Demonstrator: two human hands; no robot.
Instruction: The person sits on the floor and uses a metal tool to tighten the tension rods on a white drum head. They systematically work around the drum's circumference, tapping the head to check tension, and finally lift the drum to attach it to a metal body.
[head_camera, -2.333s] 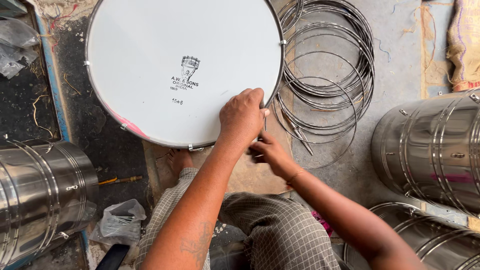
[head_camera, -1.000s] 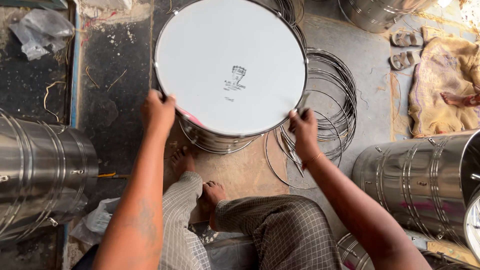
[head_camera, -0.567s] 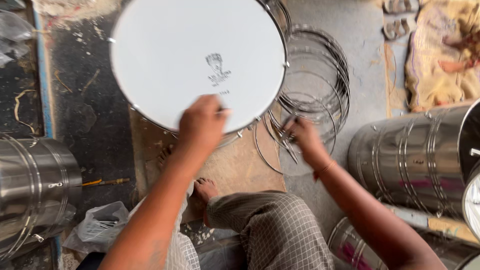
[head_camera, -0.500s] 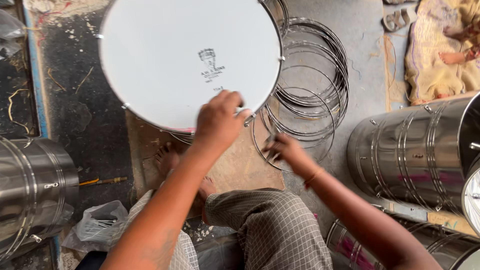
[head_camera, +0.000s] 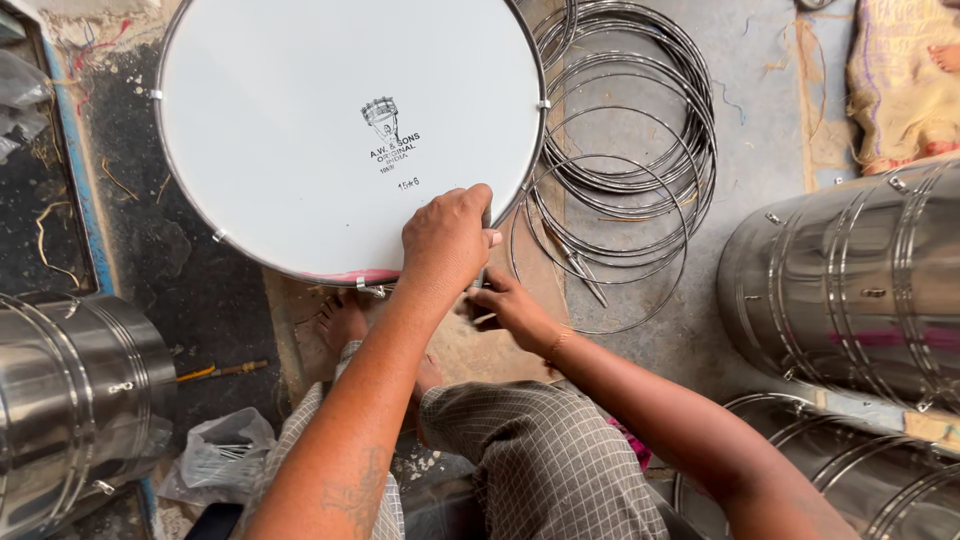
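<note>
Comparing with earlier view: drum (head_camera: 300, 130) is sitting slightly further left in the picture than half a second ago; left hand is staying on its near rim, right hand is tucking in closer beneath it.
Drum position: lying flat, head up, on the floor in front of the seated person's bare foot (head_camera: 343, 322).
Drum relative to hands: left hand (head_camera: 445, 240) is resting on the near right edge; right hand (head_camera: 505, 305) is working just below that edge, partly hidden.
Left hand state: clenching over the rim, fingers curled.
Right hand state: pinching a small light item; what it is cannot be told.
Drum appearance: round white skin with a small dark printed mark, thin metal hoop, small lugs spaced around it, pink showing at the near edge.
Surroundings: wire rings (head_camera: 625, 150) lying just right of the drum; steel drum shells (head_camera: 850, 280) at right and left; plastic bag (head_camera: 215, 460) near the left knee.
</note>
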